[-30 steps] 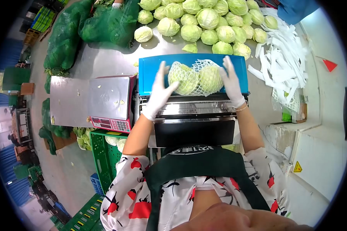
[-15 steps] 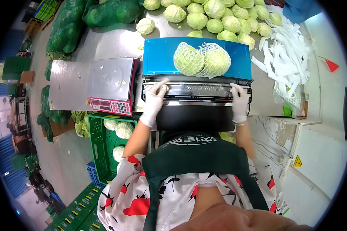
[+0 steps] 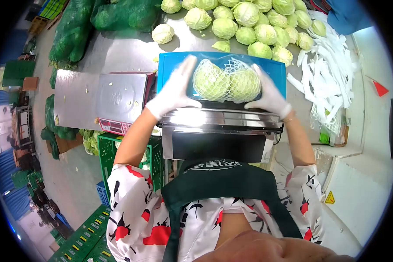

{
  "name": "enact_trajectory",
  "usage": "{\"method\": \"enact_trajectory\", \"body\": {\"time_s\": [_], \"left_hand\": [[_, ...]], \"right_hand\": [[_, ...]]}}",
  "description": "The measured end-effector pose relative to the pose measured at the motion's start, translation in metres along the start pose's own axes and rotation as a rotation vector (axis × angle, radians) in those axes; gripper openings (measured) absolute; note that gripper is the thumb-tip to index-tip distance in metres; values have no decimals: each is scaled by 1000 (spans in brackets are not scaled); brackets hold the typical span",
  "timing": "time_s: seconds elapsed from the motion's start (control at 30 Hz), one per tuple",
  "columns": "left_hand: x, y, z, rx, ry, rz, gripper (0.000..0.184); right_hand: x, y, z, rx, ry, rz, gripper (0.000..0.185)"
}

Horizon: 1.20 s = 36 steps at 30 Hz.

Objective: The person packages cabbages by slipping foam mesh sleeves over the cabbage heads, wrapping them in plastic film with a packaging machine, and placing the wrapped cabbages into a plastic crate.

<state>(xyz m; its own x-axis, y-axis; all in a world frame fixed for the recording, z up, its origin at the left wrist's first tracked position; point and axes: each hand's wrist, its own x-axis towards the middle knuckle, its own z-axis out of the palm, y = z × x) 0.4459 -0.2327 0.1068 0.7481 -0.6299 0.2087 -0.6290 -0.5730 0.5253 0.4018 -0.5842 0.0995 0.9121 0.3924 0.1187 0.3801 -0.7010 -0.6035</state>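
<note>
Bracketing two cabbages (image 3: 212, 84) in white netting (image 3: 228, 77) from either side with left hand (image 3: 174, 92) and right hand (image 3: 270, 95), thumbs and fingers spread wide; cannot tell how firmly touching. Side by side on the blue tray (image 3: 168, 66), across the far side of a black-fronted machine (image 3: 218, 146). Just left, a scale (image 3: 121, 100); below that, a green crate (image 3: 105, 158), inside mostly hidden by the left arm (image 3: 134, 137). Beyond the tray, loose cabbages (image 3: 246, 15); farther left, green mesh bags (image 3: 72, 35), bulging; to the right, tangled white strips (image 3: 326, 72).
</note>
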Motion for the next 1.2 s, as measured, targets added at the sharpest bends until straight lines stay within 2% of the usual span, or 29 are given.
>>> {"method": "enact_trajectory", "body": {"time_s": [0.07, 0.17, 0.2, 0.23, 0.27, 0.3, 0.33, 0.37, 0.4, 0.47, 0.53, 0.6, 0.67, 0.7, 0.77, 0.8, 0.83, 0.9, 0.93, 1.0, 1.03, 1.07, 1.1, 1.13, 1.17, 1.2], "left_hand": [[14, -1, 28, -337, -73, -191, 131], [24, -14, 36, -567, -8, -273, 124], [25, -16, 40, -655, 20, -295, 123], [24, -15, 42, -742, 102, -291, 109], [21, -13, 43, -881, 95, -371, 103], [16, -10, 43, -1017, 88, -450, 97], [10, -3, 39, -1154, 80, -531, 91], [0, 6, 36, -1245, 63, -569, 74], [-13, 12, 40, -1319, 75, -603, 69], [-36, 56, 15, -1380, 10, -647, 67], [-75, 65, 14, -1403, -196, -624, 68], [-114, 98, 3, -1413, -329, -792, 72], [-151, 102, 22, -1321, -445, -704, 74], [-173, 95, 45, -1252, -471, -798, 72], [-178, 94, 62, -1368, -443, -903, 71], [-176, 88, 68, -1453, -451, -968, 71], [-168, 88, 62, -1457, -573, -1169, 68], [-173, 90, 65, -1492, -583, -1192, 69], [-178, 90, 69, -1506, -588, -1203, 69], [-203, 93, 83, -1542, -419, -1158, 70], [-211, 100, 78, -1564, -343, -1140, 70], [-218, 105, 74, -1582, -270, -1118, 72], [-230, 106, 82, -1438, -239, -975, 77], [-241, 113, 88, -1028, -138, -853, 65], [-242, 115, 83, -626, -171, -709, 57], [-244, 116, 79, -230, -201, -547, 50]], "right_hand": [[8, 1, 10, 287, -54, 165, 119], [13, 0, 18, 289, 64, 195, 111], [12, 0, 21, 383, 86, 232, 106], [13, 1, 24, 478, 108, 266, 102], [13, 2, 29, 573, 132, 300, 97], [11, 6, 39, 762, 134, 261, 80], [8, -4, 33, 865, 62, 375, 76], [0, -23, 20, 968, -12, 495, 72], [-9, -41, 8, 1070, -88, 618, 68], [-43, -59, 1, 1068, -228, 658, 57], [-85, -64, -5, 1028, -447, 742, 50], [-120, -125, -11, 1147, -311, 843, 43], [-172, -122, 27, 1057, -282, 859, 43], [-176, -113, 40, 1012, -375, 890, 46], [-178, -106, 53, 918, -560, 955, 51], [-175, -101, 58, 1038, -550, 1035, 52], [-162, -102, 63, 1159, -538, 1113, 54], [-168, -78, 88, 1444, -552, 1201, 53], [-166, -78, 83, 1441, -547, 1198, 53], [-174, -85, 70, 1439, -546, 1207, 52], [-202, -64, 83, 1636, -496, 1120, 47], [-216, -64, 88, 1426, -419, 1051, 45], [-230, -67, 90, 1215, -342, 976, 42], [-241, -70, 91, 1004, -267, 899, 40], [-249, -81, 95, 854, -99, 774, 29], [-252, -89, 99, 740, -44, 828, 23]]}}
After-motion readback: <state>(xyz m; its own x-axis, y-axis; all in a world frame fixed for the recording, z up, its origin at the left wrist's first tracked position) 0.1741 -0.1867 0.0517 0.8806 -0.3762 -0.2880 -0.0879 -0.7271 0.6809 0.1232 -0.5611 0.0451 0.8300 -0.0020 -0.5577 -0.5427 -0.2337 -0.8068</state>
